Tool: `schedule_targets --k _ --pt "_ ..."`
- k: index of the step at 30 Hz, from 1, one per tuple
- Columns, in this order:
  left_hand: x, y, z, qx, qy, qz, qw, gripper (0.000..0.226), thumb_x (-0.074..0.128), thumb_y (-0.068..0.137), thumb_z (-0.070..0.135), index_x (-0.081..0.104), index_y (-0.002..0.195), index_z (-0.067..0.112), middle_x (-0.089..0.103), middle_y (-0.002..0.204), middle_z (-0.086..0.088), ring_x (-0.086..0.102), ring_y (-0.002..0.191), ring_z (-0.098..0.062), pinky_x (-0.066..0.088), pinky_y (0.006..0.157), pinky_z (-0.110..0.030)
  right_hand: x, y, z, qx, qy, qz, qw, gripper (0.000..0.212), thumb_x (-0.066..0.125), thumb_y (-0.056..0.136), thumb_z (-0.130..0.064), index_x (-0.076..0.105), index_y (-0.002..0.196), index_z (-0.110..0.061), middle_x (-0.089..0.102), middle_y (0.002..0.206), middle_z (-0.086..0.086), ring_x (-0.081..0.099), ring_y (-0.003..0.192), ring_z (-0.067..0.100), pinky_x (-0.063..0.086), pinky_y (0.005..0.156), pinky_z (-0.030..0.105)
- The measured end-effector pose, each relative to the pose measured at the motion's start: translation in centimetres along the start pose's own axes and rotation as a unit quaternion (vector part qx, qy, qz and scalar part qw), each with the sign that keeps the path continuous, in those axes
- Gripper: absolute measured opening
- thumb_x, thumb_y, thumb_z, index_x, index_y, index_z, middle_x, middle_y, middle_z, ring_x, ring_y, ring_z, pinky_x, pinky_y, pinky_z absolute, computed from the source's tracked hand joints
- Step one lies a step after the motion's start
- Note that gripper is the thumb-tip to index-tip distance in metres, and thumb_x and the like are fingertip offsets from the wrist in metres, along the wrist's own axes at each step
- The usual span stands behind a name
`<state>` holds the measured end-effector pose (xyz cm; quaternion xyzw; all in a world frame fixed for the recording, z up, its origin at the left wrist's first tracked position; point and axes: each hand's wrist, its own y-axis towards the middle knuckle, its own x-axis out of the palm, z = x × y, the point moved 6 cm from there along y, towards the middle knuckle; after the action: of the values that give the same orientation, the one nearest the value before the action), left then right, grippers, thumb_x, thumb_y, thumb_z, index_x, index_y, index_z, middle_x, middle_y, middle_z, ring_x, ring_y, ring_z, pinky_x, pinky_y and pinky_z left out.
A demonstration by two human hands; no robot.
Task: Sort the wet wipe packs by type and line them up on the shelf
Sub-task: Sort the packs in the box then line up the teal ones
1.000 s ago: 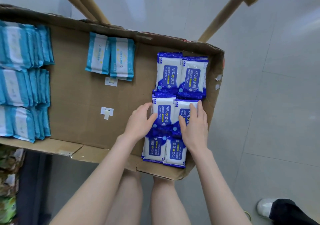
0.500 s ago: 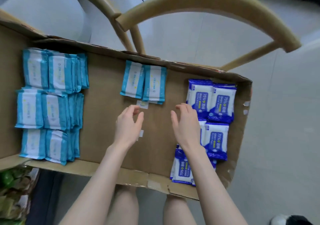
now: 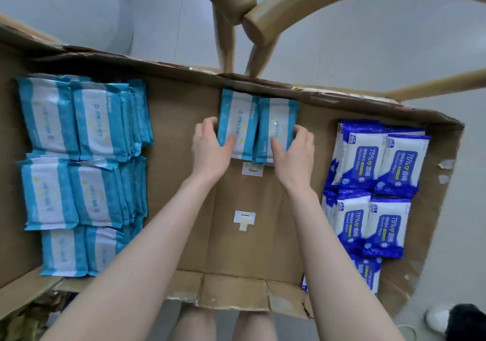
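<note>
Pale-blue stray packs point(image 3: 238, 122) lie side by side against the far wall of the cardboard tray point(image 3: 236, 261), and both hands have just arrived on them. Half a second ago they hovered open over bare cardboard; now the left hand point(image 3: 210, 148) pinches the left pack's edge and the right hand point(image 3: 294, 151) the right pack's. Likely these two join the pale-blue stacks point(image 3: 79, 156) at left, well apart from the dark-blue alcohol packs point(image 3: 376, 183) lined up at right
</note>
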<state>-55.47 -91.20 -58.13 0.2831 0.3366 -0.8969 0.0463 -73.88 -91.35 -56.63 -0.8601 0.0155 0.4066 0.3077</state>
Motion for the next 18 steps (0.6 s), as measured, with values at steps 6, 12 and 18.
schedule_targets --k 6,12,18 --pt "1.3 2.3 -0.4 -0.061 -0.044 -0.011 0.997 0.040 0.067 0.083 0.040 0.049 0.109 0.016 0.056 0.114 -0.003 0.060 0.097 -0.017 0.053 0.084 -0.038 1.6 2.5 0.8 0.074 0.023 -0.002 0.997 0.070 0.063 0.086 -0.041 0.033 0.137 -0.004 0.038 0.135 0.014 0.040 0.123 0.029 0.036 0.101 0.036" --pt "1.1 0.4 -0.5 -0.076 -0.107 -0.073 0.989 0.033 0.065 0.087 0.036 0.044 0.104 0.017 0.058 0.112 -0.002 0.062 0.094 -0.014 0.052 0.070 -0.026 2.0 1.9 1.4 0.081 0.144 -0.035 0.986 0.043 0.071 0.081 -0.034 0.049 0.111 -0.013 0.053 0.113 0.006 0.058 0.101 0.022 0.051 0.090 0.044" --pt "-1.8 -6.4 -1.7 -0.092 -0.190 -0.033 0.977 0.024 0.059 0.092 0.022 0.041 0.105 0.013 0.058 0.095 0.009 0.060 0.086 -0.005 0.048 0.065 -0.016 0.9 -5.2 0.0 0.033 0.257 -0.089 0.962 0.029 0.066 0.088 -0.021 0.047 0.110 -0.014 0.058 0.094 -0.014 0.061 0.089 0.003 0.052 0.079 0.026"
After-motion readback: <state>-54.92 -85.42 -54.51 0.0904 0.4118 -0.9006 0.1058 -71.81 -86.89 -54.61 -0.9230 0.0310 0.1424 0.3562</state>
